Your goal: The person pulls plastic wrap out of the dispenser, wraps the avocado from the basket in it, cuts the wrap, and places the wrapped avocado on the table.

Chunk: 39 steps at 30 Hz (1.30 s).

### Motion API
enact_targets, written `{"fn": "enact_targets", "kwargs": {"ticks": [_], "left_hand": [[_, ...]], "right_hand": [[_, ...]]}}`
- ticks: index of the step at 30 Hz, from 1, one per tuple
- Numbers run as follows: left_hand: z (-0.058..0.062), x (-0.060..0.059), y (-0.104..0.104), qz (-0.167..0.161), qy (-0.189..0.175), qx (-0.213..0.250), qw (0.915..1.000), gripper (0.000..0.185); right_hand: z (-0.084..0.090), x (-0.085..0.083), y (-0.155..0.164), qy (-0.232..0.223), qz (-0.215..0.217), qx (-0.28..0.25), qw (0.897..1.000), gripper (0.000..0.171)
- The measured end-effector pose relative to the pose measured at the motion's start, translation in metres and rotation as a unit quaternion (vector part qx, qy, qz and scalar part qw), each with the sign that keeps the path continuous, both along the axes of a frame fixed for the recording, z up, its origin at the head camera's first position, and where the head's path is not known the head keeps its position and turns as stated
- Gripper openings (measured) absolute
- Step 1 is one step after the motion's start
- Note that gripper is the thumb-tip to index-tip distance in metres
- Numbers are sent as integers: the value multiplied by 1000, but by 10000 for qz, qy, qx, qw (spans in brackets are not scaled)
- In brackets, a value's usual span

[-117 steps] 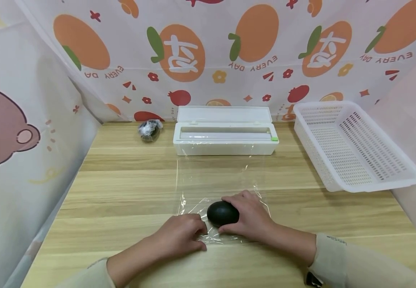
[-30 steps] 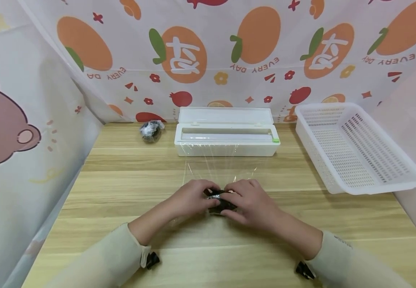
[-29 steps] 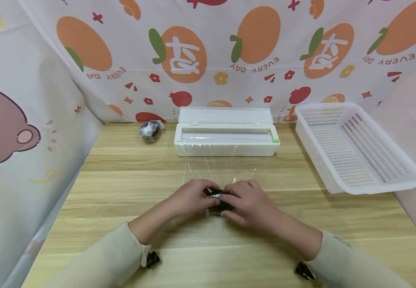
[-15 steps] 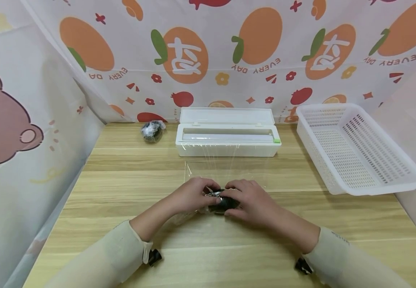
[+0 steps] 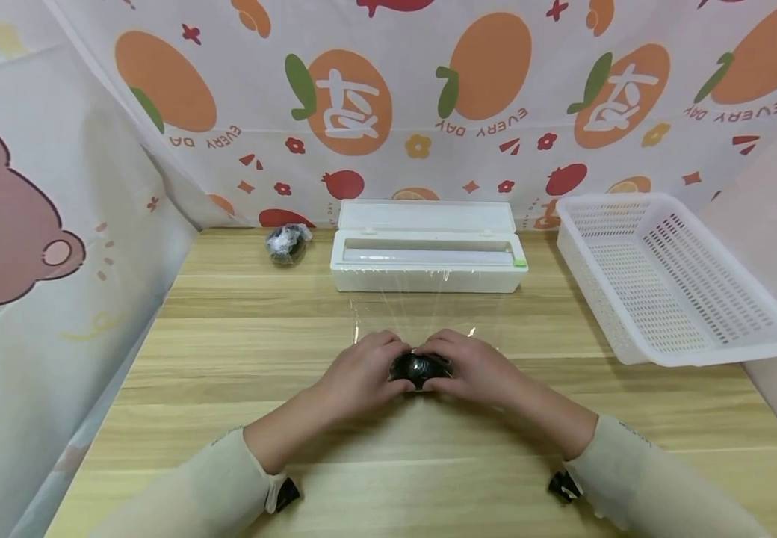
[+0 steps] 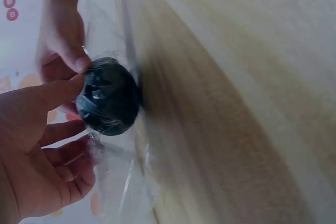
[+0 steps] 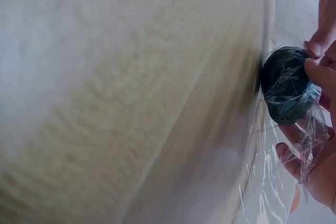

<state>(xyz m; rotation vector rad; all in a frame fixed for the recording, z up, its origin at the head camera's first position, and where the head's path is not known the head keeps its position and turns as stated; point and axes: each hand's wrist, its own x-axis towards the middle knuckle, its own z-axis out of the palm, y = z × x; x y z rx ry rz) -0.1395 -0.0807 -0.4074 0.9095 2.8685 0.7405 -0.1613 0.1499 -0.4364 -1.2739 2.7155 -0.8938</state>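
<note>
A glossy black egg-shaped object (image 5: 420,368), wrapped in clear cling film (image 7: 310,135), sits low over the table between both hands. My left hand (image 5: 364,371) grips its left end, thumb at the near side and fingers at the far side. On the right end my right hand (image 5: 474,368) holds it the same way, the two thumbs almost meeting. Creased film covers the object's end (image 6: 109,98) in the left wrist view, and loose film bunches by the right fingers in the right wrist view. A stretched sheet of film still runs back to the white dispenser box (image 5: 429,281).
The dispenser's lid (image 5: 426,215) stands raised behind a film roll (image 5: 426,255), with a small green slider (image 5: 520,263) at its right end. A small dark film-wrapped item (image 5: 286,246) lies back left. A white perforated basket (image 5: 593,299) stands at the right, by the printed curtain (image 5: 388,172).
Earlier the black object lay on flat film, held by the right hand alone. Both hands have since wrapped film round it, and the left hand has now shifted to grip its left end.
</note>
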Motion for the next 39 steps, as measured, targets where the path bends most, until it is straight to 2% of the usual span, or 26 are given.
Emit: {"fn": "enact_targets", "kwargs": {"ticks": [3,6,9,11,13,16,19,22,24,26,31,33,36,39], "left_hand": [[-4,-4,1,63,-234,-24,9997,40],[-5,-9,2,96,-432,-19,9990,39],[-5,-15,3,97,-615,-52,9980,38],[-3,-19,2,116,-781,-46,9969,38],[-2,-23,0,144,-947,-29,9954,39],[-1,-27,-1,169,-1215,77,9924,41],[-1,-30,-3,143,-1407,256,9896,41],[-4,-31,-4,94,-1491,376,9881,41],[-5,-30,-4,90,-1415,383,9892,43],[-6,-27,-5,121,-1189,308,9924,48],[-6,-15,-3,128,-99,186,9997,57],[-7,-11,-1,117,149,205,9996,54],[-10,-9,1,125,136,220,9996,50],[-14,-13,2,192,-73,198,9996,48]], "right_hand": [[0,0,1,18,-106,31,9999,44],[4,5,0,329,-445,66,9984,46],[11,15,-4,672,-667,-198,9953,44],[14,23,-9,735,-629,-420,9944,44],[15,28,-13,625,-621,-434,9952,45],[12,31,-15,384,-856,-151,9955,51],[9,28,-14,157,-1180,96,9928,53],[6,23,-11,-31,-1321,197,9910,53],[5,19,-9,-155,-1331,279,9906,51],[4,15,-9,-269,-1281,342,9908,50],[6,4,-7,-552,-1128,426,9912,51],[7,0,-6,-741,-1076,378,9907,51],[8,-5,-4,-1023,-1024,305,9890,51],[6,-7,-3,-1078,-989,308,9888,53]]}}
